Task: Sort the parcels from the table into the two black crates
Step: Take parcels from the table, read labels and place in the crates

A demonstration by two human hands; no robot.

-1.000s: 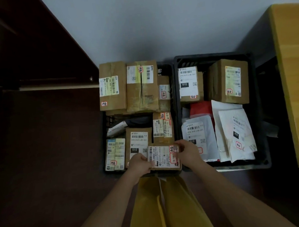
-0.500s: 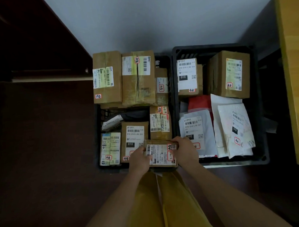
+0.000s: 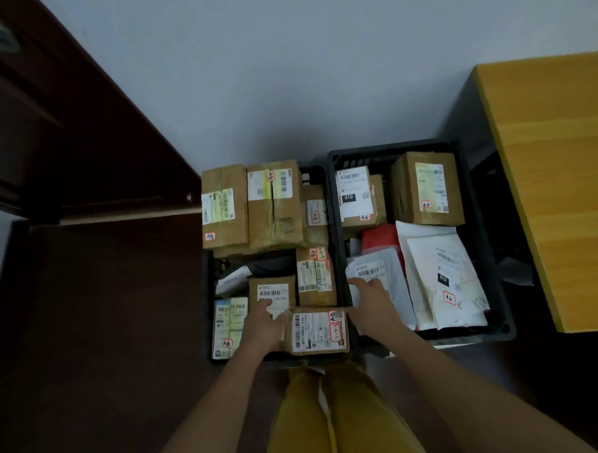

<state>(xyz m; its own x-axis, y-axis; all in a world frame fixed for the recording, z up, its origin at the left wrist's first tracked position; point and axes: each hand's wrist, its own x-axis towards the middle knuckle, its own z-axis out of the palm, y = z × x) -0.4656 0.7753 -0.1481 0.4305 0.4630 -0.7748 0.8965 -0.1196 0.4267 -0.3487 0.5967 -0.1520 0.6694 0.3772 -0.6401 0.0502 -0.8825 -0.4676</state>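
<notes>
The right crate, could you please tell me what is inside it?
The right crate holds two cardboard boxes at its far end, a red pouch and white mailer bags nearer. The bags cover whatever lies beneath.

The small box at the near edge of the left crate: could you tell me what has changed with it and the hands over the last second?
Both hands have let go of the small box, which now lies in the left crate at its near right corner. The left hand lies open beside it; the right hand has moved over the right crate, above the white mailers. The other parcels look unmoved.
</notes>
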